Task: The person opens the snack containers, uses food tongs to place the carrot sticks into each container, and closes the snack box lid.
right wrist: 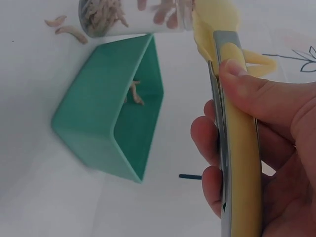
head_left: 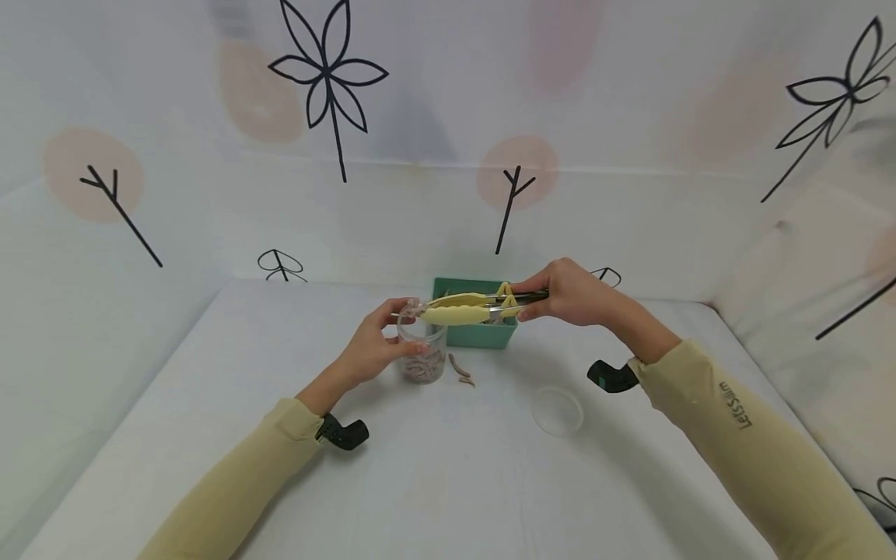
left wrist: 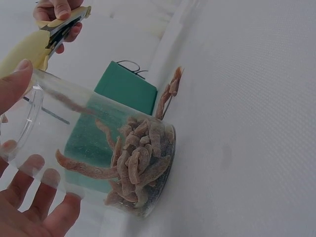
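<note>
My left hand grips a clear jar, fingers and thumb spread round its upper part. Brownish dried strips are heaped at the jar's bottom, and a few lean up along the wall. In my right hand are yellow-tipped tongs, squeezed between thumb and fingers. Their scalloped heads lie over the jar's mouth, close to the left fingertips. Behind the jar and under the tongs stands a green box; a strip shows inside it.
A few loose strips lie on the white table just right of the jar. Farther right and nearer the front is a round clear lid. A patterned cloth wall rises behind the box.
</note>
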Demonstrator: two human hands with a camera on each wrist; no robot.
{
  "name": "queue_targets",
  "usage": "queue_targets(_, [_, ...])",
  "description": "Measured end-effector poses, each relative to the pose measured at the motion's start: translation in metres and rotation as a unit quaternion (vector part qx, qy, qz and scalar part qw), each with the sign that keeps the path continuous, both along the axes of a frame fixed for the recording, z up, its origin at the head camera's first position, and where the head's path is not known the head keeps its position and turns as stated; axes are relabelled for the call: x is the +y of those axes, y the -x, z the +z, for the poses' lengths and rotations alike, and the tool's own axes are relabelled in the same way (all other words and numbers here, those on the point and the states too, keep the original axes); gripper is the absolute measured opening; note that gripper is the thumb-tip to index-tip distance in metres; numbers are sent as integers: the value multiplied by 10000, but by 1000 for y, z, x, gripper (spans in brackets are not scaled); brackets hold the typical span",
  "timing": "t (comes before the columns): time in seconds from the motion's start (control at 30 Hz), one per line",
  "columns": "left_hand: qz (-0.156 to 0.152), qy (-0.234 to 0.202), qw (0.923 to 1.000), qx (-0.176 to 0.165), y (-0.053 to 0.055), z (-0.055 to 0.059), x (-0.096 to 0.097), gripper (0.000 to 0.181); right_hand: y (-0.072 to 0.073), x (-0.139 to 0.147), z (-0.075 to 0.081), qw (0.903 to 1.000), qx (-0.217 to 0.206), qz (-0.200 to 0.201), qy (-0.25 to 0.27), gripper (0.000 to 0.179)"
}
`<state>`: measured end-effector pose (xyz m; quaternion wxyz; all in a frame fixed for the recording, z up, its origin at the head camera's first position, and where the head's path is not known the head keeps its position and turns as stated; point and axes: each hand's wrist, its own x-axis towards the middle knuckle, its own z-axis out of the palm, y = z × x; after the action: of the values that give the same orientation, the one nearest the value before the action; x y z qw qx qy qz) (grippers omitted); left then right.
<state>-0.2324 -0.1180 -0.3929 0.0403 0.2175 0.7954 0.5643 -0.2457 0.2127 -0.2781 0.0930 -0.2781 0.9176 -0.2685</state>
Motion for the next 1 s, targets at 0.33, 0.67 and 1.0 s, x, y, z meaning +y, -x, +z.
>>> queue_targets(0.33, [-62,-119,9999,78,1,-1,0,74,-2,-2,2,10000,39,-7,-32,47])
queue_targets(0.67, [-95,-203,9997,87,-2,2,0,73,-3,-2,5,9996,123,-162,-180,53])
queue_targets(1.0, [-112,-244,9996,106,2,-2,0,72,9,16,-5,9971,433,-493,-376,63])
